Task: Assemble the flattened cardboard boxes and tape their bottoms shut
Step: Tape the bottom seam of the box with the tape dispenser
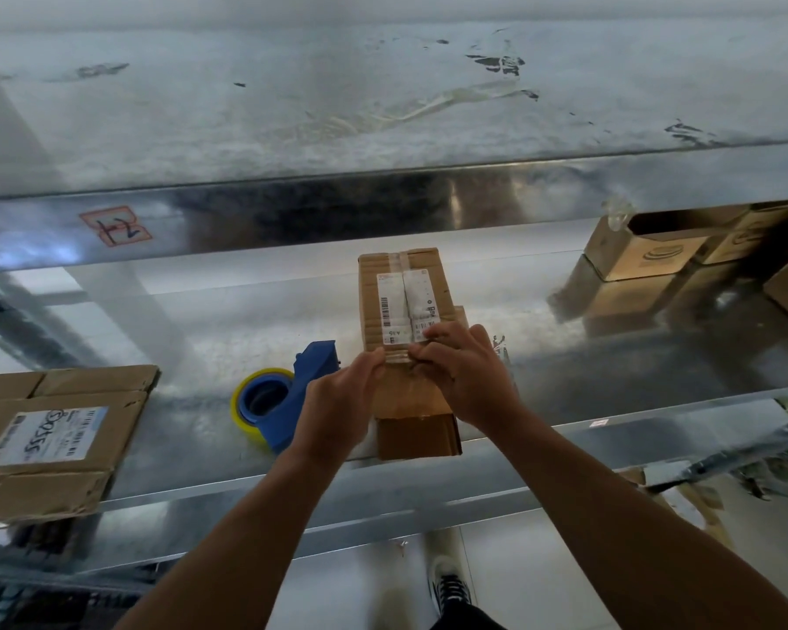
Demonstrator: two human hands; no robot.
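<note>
A small brown cardboard box (401,302) with a white shipping label and clear tape along its seam stands on the metal shelf (610,416), centre of view. My left hand (342,402) pinches the box's near edge at the tape end. My right hand (467,375) lies over the near right part, fingers curled down onto the tape and label. A loose flap (417,436) hangs at the box's front. A blue tape dispenser (287,402) with a yellow-rimmed roll lies just left of the box, beside my left wrist.
A flattened cardboard box (51,443) with a handwritten label lies at the shelf's left front. Several assembled boxes (656,252) stand at the back right. A steel shelf beam (292,216) runs overhead. A shoe (449,584) shows on the floor below.
</note>
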